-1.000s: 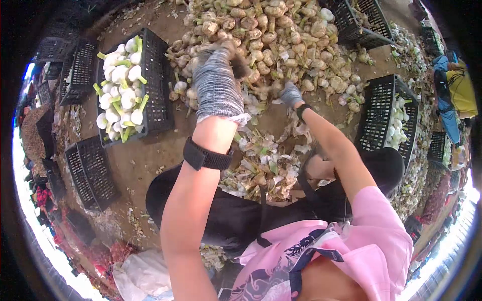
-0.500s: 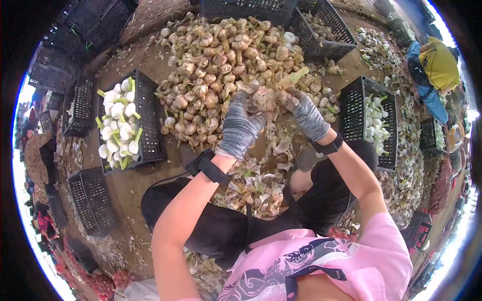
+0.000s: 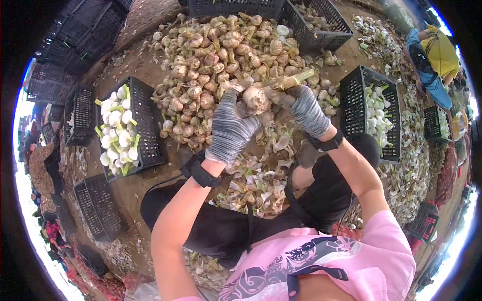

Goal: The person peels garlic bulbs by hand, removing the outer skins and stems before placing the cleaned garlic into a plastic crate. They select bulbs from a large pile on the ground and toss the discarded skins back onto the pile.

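A garlic bulb with brownish outer skin is held up between my two hands, its cut green-white stem pointing to the upper right. My left hand, in a grey striped glove, is closed around the bulb's left side. Gloved the same way, my right hand is closed at the bulb's right side, by the base of the stem. Its fingertips are partly blurred. Just beyond both hands lies a large heap of unpeeled garlic. Loose peeled skins cover the ground below them.
A black crate of white garlic stands on the left, another on the right. More crates sit behind the heap, and a dark crate is at lower left. A person in yellow is at upper right amid scattered skins.
The bulb has turned in my hands and its rounded side now shows more plainly. My right fingers have shifted along it. The whole view has tilted slightly.
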Available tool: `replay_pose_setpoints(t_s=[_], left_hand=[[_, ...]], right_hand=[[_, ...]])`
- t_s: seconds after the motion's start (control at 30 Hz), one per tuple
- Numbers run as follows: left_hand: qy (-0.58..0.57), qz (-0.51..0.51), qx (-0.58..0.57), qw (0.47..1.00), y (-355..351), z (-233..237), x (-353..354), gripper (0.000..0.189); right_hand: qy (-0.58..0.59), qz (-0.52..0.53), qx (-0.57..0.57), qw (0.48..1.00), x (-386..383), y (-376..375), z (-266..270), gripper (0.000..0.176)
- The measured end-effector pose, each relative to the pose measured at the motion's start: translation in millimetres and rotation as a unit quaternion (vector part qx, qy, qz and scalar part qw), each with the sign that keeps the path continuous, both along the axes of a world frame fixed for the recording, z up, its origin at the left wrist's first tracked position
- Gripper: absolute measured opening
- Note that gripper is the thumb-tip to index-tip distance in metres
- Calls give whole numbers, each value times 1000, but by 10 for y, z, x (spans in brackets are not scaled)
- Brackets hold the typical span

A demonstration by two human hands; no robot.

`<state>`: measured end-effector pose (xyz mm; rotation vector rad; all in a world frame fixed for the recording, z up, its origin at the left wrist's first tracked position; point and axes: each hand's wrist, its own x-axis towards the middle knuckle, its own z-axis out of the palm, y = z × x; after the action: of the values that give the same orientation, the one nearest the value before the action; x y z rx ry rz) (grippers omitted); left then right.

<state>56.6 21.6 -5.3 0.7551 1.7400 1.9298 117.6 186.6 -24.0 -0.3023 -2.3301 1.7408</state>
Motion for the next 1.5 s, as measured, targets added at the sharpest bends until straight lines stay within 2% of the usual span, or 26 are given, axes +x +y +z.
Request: replay_pose_setpoints(t_s=[0.03,0.07,0.13,0.17,0.27,0.33,0.43,0.47,0.53,0.57,0.73,0.77,0.8,0.83,0.87,0.9,0.97,1.0,1.03,1.07,1.1,1.27,1.33,1.37,1.43,1.5], left_hand=[[39,10,-119,992,-26,-98,-80,52],[38,10,-119,992,-29,-102,-80,52],[49,4,-26,998,-39,-106,-74,45],[48,4,-27,998,-46,-109,-76,45],[-247,-22,-26,968,-82,-99,-96,47],[-252,-40,-47,966,-88,-69,-128,51],[-561,-94,58,821,-87,-278,-230,46],[-561,-93,57,820,-59,-462,-271,46],[-319,-174,-91,927,-1,-715,-305,48],[-512,-31,-76,855,8,-702,-269,48],[-401,50,-135,905,-143,-213,-186,37],[-213,116,-81,967,-101,-204,-117,34],[-16,177,-24,984,-53,-185,-60,33],[21,135,-22,990,-14,-161,-32,33],[22,132,-24,991,-10,-161,-34,33],[-38,87,-58,994,-12,-163,-33,35],[-136,19,-118,984,-31,-42,-48,37],[-136,20,-118,984,-48,-45,-64,37],[-166,2,-76,983,-57,-52,-84,38],[-197,-15,-34,980,-62,-55,-97,38],[-225,-24,-11,974,-64,-54,-103,38],[-341,-51,43,938,-89,8,-78,39],[-350,-66,57,933,-106,-74,-115,40],[-389,-92,101,911,-124,-77,-135,39],[-425,-119,143,886,-118,-76,-150,39],[-257,-40,43,965,-64,34,-144,39]], right_hand=[[-65,35,-153,986,55,34,106,21],[-65,35,-153,985,62,55,101,21],[55,83,22,995,80,105,88,21],[55,83,22,995,81,89,82,21],[18,39,-74,996,105,40,70,22],[85,77,91,989,121,38,81,23],[20,72,11,997,174,-20,72,24],[-2,71,-37,997,186,-33,39,25],[56,76,-30,995,192,-119,-33,25],[17,45,-66,997,208,-161,-9,25],[-67,-53,-211,974,198,-121,-103,24],[-43,-66,-202,976,234,-213,86,23],[-42,-66,-203,976,217,-204,40,23],[31,-50,-80,995,191,-194,-50,24],[102,-35,43,993,171,-213,-68,24],[102,-37,41,993,187,-229,-57,24],[-53,-52,-189,979,207,-247,15,22],[-53,-52,-189,979,218,-191,-31,22],[47,-17,108,993,238,-86,-115,21],[141,21,396,907,229,-56,-83,20],[157,11,235,959,259,-85,-37,20],[17,43,95,994,267,-85,0,24],[72,-29,-199,977,256,-123,-165,22],[73,-30,-200,977,258,-110,-158,22],[89,-8,-49,995,259,-44,-107,20],[105,13,103,989,251,33,-43,20]])
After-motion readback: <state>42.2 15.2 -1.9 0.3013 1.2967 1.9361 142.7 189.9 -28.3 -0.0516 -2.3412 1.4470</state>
